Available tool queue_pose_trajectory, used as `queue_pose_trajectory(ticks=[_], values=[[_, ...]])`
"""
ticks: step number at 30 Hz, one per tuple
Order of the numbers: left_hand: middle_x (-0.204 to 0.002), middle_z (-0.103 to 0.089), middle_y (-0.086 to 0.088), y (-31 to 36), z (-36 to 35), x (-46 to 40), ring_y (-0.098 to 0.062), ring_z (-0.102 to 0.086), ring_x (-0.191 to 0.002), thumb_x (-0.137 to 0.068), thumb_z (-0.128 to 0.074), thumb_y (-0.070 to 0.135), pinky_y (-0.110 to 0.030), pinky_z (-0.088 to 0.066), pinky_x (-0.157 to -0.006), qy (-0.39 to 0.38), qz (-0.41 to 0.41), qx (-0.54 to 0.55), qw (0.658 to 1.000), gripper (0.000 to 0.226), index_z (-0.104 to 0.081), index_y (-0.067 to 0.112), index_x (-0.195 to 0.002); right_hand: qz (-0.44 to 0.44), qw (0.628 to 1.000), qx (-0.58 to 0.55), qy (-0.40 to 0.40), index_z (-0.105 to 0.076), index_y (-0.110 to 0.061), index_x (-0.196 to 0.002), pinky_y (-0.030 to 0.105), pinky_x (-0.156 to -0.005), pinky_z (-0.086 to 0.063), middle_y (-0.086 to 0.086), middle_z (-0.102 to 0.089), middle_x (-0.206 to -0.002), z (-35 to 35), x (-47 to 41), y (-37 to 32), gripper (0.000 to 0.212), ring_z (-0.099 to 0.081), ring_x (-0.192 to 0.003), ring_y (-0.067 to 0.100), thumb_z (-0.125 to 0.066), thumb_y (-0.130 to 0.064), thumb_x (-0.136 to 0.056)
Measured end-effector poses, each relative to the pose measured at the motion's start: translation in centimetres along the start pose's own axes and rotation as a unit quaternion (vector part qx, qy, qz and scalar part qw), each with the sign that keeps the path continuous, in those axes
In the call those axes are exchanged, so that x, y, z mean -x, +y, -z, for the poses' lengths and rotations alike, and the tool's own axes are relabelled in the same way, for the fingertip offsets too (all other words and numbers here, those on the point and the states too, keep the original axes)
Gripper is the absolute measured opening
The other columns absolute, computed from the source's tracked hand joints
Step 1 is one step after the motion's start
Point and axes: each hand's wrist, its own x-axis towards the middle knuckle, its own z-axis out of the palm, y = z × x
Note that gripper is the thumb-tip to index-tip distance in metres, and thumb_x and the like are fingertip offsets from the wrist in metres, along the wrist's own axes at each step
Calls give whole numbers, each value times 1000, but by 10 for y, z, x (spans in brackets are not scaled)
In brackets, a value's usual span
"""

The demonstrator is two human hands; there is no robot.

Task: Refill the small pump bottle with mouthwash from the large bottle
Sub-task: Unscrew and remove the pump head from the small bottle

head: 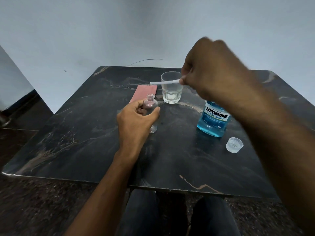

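Two hands over a dark marble-pattern table (85, 150). Left hand (136, 116) is wrapped around the small clear bottle (150, 106), thumb on its right side, fingers curled round the left; the bottle stands upright on the table left of centre, neck open with no pump on it, looks empty. Right hand (213, 68) is raised above the far right of the table, fingers curled and pinching one end of a thin white tube (164, 82), which sticks out leftward, roughly level, across the front of the glass rim; whether a pump head is inside the fist, can't tell. Clear glass tumbler (171, 89) sits on the far side of the table, just beyond and right of the small bottle, with a little clear liquid at the bottom. Pink flat card or cloth (143, 91) lies just left of the glass, behind the small bottle. Large mouthwash bottle (214, 120), blue liquid, stands upright on the right; its top is hidden behind the right forearm. Clear cap (234, 144) lies mouth-up on the table, near and right of the large bottle, apart from it.
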Motion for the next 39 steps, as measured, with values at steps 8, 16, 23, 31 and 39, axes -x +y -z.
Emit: queue_pose_trajectory(ticks=[8,16,23,31,39], values=[[-86,-79,3,0,3,1,-17,-76,-83,-78,-89,35,-33,-63,-82,-10,36,30,999,29,-79,22,-102,-63,997,-12,-39,-72,-8,-85,31,-65,-44,17,-69,-88,-102,12,18,9,-62,-80,33,-72,-17,-86],[-92,-80,-1,3,-1,3,-25,-77,-88,-76,-92,30,-43,-63,-86,-27,32,44,998,36,-79,18,-107,-83,994,-30,-61,-73,-8,-90,36,-69,-54,14,-67,-87,-132,22,27,15,-66,-82,34,-67,-22,-90],[-90,-79,0,-2,-1,2,-26,-76,-86,-74,-93,34,-44,-63,-84,-24,26,45,998,37,-79,21,-107,-58,996,-19,-60,-70,-6,-91,34,-68,-48,16,-65,-94,-135,29,29,14,-63,-90,35,-68,-20,-90],[-92,-79,-3,-4,-4,2,-29,-76,-86,-74,-93,32,-45,-63,-84,-36,24,50,998,35,-79,20,-104,-69,993,-19,-90,-62,-11,-80,33,-62,-43,-4,-30,-64,-140,31,31,18,-42,-76,24,-67,-24,-91],[-89,-79,-1,-4,0,1,-27,-76,-84,-76,-92,33,-45,-63,-83,-26,14,43,999,30,-80,25,-102,-63,994,-4,-95,-63,-9,-89,34,-66,-41,9,-53,-83,-138,31,28,24,-60,-97,35,-73,-31,-86]])
